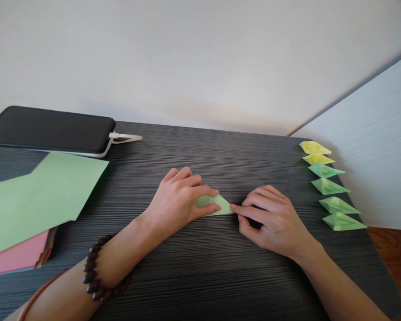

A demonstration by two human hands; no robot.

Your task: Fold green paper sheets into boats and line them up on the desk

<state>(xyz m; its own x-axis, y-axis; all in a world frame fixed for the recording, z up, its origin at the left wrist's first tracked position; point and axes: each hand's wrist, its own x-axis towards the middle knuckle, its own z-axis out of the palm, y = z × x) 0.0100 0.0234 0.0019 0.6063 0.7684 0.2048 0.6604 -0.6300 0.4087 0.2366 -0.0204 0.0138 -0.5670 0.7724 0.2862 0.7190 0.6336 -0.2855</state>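
A small folded piece of light green paper [224, 206] lies on the dark table in front of me, its narrow tip pointing right. My left hand [180, 196] presses it down from the left with thumb and forefinger, covering its left end. At the right tip, my right hand [270, 218] has its fingers bent, the forefinger touching the paper's point. Whether the right thumb also grips the paper is hard to see.
Several folded yellow and green paper pieces [336, 205] line the right edge of the dark striped table [200, 151]. Green sheets [53, 191] lie over pink paper [20, 254] at left. Behind them rests a black phone [50, 129] with a white cable [125, 137]. A wall stands behind.
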